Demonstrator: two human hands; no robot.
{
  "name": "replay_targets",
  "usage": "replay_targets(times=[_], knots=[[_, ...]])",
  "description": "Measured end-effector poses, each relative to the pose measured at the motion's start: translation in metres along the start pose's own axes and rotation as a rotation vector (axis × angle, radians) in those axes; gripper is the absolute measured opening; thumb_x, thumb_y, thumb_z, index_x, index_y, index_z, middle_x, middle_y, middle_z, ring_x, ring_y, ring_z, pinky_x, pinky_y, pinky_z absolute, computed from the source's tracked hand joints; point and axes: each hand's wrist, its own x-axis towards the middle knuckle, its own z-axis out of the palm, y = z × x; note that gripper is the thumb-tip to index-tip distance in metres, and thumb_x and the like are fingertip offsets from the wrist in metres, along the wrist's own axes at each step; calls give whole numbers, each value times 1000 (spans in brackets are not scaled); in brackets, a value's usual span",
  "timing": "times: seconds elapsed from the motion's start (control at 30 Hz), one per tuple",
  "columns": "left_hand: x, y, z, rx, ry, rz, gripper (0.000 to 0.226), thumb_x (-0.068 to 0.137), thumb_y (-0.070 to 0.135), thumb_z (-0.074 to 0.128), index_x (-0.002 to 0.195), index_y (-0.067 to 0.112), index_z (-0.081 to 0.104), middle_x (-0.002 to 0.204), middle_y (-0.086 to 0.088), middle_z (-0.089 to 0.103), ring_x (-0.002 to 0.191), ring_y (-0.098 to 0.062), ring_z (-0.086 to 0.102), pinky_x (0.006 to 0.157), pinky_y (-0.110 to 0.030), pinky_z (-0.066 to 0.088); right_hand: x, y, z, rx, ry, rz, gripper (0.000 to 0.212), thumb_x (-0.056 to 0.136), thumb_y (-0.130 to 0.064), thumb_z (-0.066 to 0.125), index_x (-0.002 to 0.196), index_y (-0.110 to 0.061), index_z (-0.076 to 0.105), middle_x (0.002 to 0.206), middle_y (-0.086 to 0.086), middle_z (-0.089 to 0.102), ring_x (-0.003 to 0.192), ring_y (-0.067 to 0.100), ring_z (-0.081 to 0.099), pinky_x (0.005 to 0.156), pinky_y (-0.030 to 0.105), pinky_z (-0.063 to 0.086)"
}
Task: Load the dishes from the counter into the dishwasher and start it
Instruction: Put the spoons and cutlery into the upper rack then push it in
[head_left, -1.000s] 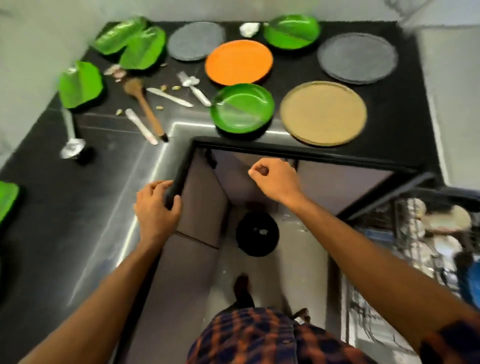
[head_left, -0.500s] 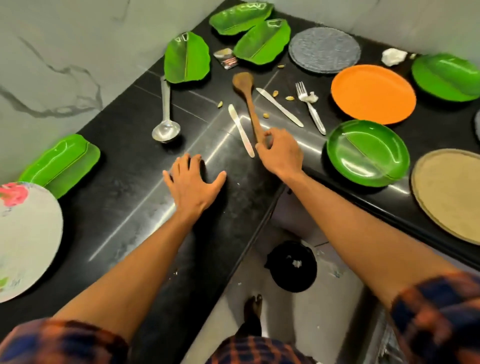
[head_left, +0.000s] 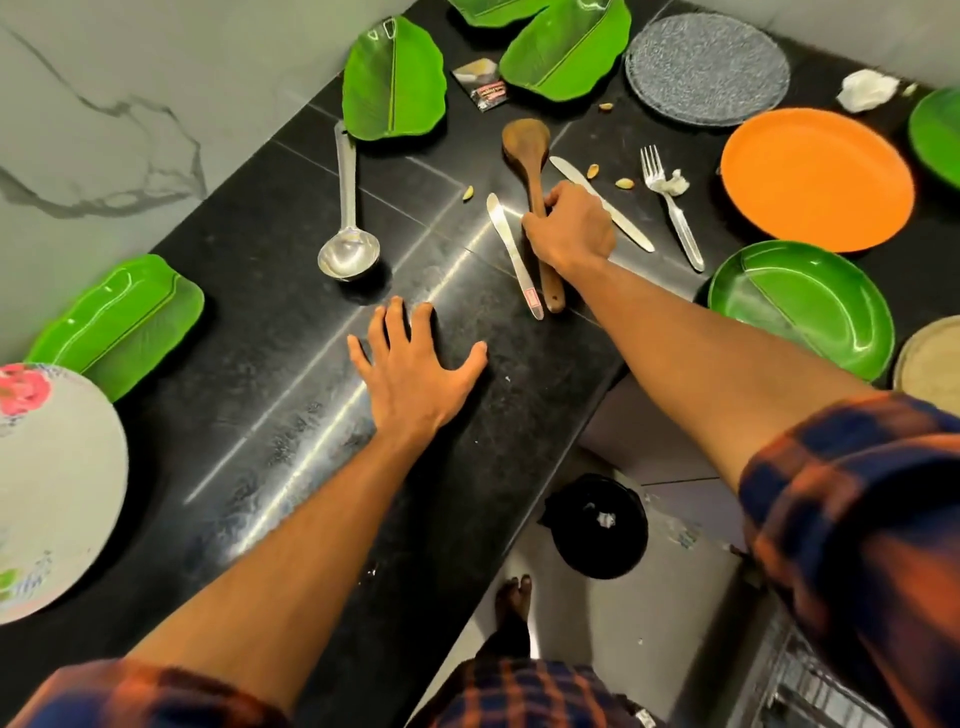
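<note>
Right hand (head_left: 570, 227) grip wraps the wooden spoon (head_left: 532, 171) mid-handle.

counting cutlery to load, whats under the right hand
The right hand is closed around the wooden spoon handle. A knife runs under it too; its middle is covered.

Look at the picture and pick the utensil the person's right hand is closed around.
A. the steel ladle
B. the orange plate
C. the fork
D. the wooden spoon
D: the right hand is wrapped around the handle of the wooden spoon, while the steel ladle, the fork and the orange plate lie untouched on the counter.
</note>
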Motion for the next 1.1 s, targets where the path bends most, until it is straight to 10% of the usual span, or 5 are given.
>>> replay_targets(times=[0.6,0.87,1.1], knots=[[-5,-1,-3,-58,42,25,61,85,65,58,129,23,52,147,-9,42,143,-32,29,117,-64,9,-174,91,-81,1071,-117,20,8,98,-10,56,101,-17,56,56,2,42,46,12,37,40,22,32],[-89,54,3,-243,178,444,22,86,32,60,103,22,69,103,-4,67,98,-32,58,83,-44,43,-280,186,-142,1138,47,126,14,103,-16,52,115,-12,59,47,7,54,35,15,47,34,22,39],[-246,166,41,-420,-89,781,13,88,20,64,99,15,70,96,-2,67,85,-25,60,79,-32,45,-393,316,-214,1161,166,263,10,103,-14,53,94,-8,55,62,12,65,44,17,56,44,23,41]])
